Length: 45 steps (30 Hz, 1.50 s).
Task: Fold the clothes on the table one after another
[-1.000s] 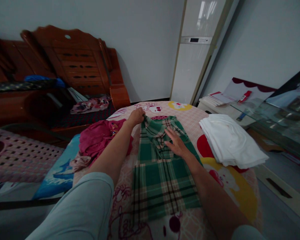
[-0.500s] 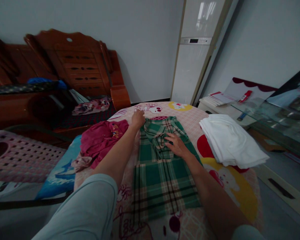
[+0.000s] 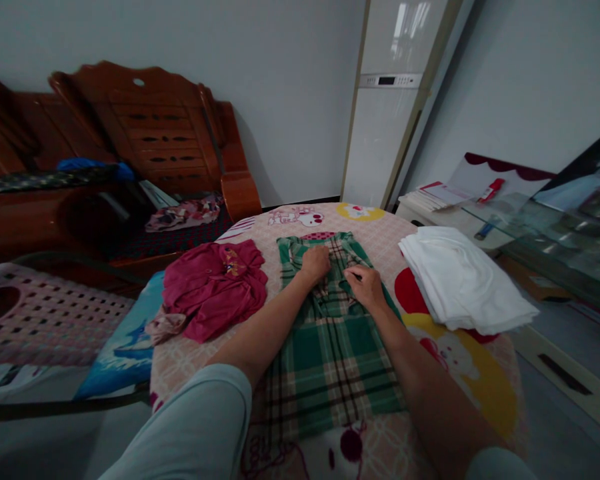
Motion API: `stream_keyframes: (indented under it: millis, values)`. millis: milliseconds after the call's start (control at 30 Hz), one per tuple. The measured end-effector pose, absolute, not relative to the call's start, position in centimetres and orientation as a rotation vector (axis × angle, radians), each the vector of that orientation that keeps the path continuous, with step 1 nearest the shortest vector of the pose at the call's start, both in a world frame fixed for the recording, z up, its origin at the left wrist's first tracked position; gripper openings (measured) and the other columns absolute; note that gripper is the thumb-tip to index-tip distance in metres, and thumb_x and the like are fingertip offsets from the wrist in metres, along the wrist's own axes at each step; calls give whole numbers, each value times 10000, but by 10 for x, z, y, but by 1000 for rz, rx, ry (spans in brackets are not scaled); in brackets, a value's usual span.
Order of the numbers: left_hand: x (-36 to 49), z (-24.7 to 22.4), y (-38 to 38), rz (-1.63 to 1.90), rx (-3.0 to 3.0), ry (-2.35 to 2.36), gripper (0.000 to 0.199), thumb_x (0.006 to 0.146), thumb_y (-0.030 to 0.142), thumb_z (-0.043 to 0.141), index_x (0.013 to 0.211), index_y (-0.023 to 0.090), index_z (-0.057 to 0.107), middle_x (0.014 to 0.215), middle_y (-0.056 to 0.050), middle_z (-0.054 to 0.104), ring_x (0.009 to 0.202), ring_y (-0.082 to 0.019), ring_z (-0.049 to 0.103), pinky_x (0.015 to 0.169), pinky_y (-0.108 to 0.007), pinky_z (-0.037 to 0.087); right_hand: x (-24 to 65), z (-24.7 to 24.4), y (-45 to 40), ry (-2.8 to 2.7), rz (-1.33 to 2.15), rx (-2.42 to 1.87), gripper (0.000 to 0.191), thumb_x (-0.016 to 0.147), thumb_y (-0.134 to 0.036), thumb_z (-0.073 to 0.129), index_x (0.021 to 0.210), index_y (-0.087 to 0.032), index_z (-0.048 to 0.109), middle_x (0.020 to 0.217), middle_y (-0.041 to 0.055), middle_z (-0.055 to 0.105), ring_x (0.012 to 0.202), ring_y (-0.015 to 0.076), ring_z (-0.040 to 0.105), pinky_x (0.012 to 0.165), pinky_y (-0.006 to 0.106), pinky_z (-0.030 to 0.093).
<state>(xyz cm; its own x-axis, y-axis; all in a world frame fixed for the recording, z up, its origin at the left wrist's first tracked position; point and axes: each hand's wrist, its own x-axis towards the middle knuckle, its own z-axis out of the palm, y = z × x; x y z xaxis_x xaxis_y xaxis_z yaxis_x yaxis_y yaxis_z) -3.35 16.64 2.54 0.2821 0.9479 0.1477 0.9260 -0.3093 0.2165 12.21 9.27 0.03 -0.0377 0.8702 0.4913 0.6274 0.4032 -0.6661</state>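
Note:
A green plaid shirt (image 3: pixel 337 360) lies lengthwise in front of me, its lower part flat and its upper part bunched in folds. Over the upper part, my left hand (image 3: pixel 317 263) is closed, fingers curled down on the cloth. Just to its right, my right hand (image 3: pixel 366 285) pinches a fold of the same shirt between thumb and fingers. The exact spot gripped by the left fingers is hidden behind the hand. Left of the shirt sits a crumpled dark pink garment (image 3: pixel 215 283) with a small embroidered patch; neither hand touches it.
A patterned pink tablecloth (image 3: pixel 300 223) covers the round table. Folded white cloth (image 3: pixel 465 277) is stacked at its right edge. Beyond stand a carved wooden sofa (image 3: pixel 155 133) and a tall white air conditioner (image 3: pixel 385 127). A glass shelf (image 3: pixel 545 233) is at right, a woven pink chair (image 3: pixel 45 313) at left.
My left hand has moved right and nearer, from the shirt's far left corner to its middle. My right hand has shifted slightly right, its spread fingers now closed in a pinch.

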Motion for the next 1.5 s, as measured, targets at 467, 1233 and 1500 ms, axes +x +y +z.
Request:
stream_keyframes:
  millis: [467, 1233, 1500]
  values:
    - [-62, 12, 196, 762, 2348, 1413, 317, 880, 140, 501, 1109, 176, 716, 1094, -55, 743, 1035, -191, 672, 968, -309, 501, 121, -2, 93, -1715, 336, -1245, 197, 807, -258, 575, 737, -202, 751, 799, 43, 756, 792, 208, 694, 754, 306, 517]
    - [-58, 5, 188, 469, 2706, 1009, 464, 917, 314, 548, 1345, 136, 569, 1446, -153, 540, 1357, -251, 487, 1141, -398, 364, 157, 6, 98, -1546, 12, -1915, 157, 765, -205, 608, 783, -133, 747, 889, 164, 736, 867, 269, 660, 801, 358, 476]
    - [-23, 33, 161, 688, 2218, 746, 557, 917, 441, 564, 1394, 155, 527, 1054, -77, 741, 931, -201, 691, 843, -308, 529, 145, -1, 105, -1230, 603, -1394, 335, 736, -430, 611, 855, -146, 741, 690, 47, 708, 637, 214, 629, 608, 311, 495]
